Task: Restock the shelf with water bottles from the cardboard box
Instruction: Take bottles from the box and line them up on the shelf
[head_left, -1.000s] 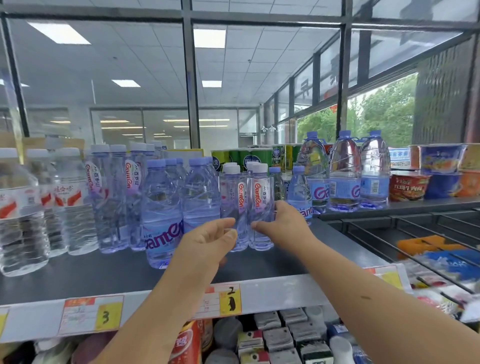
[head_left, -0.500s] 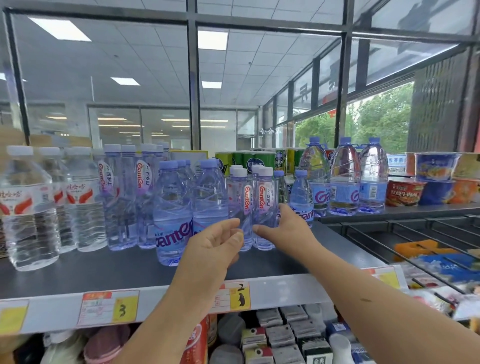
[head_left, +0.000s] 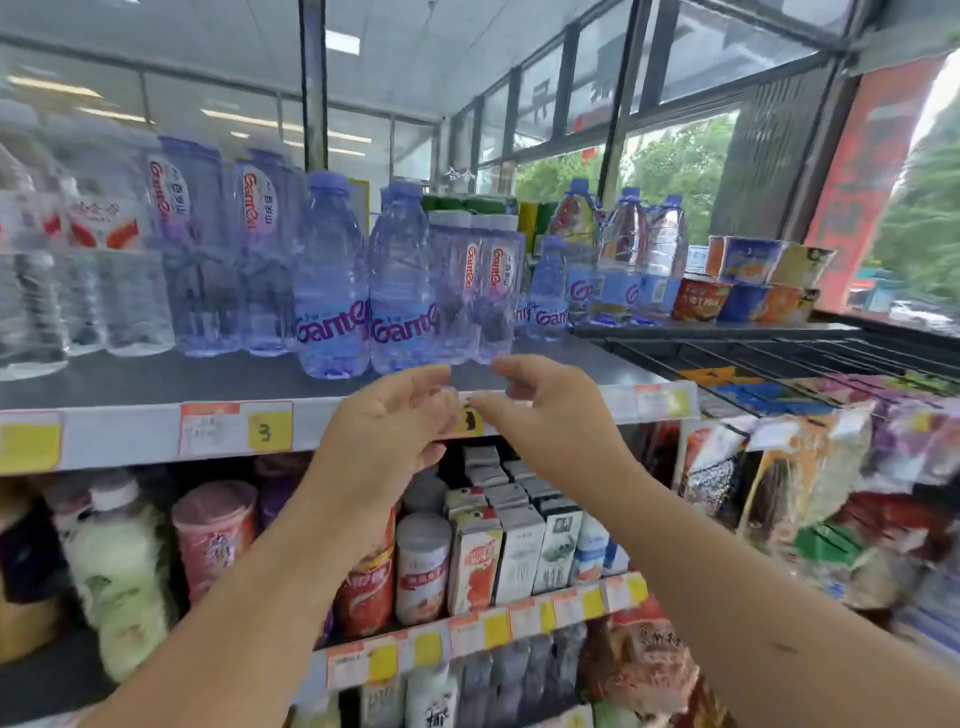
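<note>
Loose-fingered left hand (head_left: 395, 415) and right hand (head_left: 545, 410) hover before slim clear-plastic bottles (head_left: 480, 296).

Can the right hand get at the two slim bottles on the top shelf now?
Probably yes: the right hand is empty, close in front of the slim bottles at the shelf edge, with nothing between.

The left hand (head_left: 395, 421) and right hand (head_left: 550, 410) are bare; the right forearm (head_left: 727, 582), also bare, bears a small dark mark (head_left: 784, 647) at lower right.
</note>
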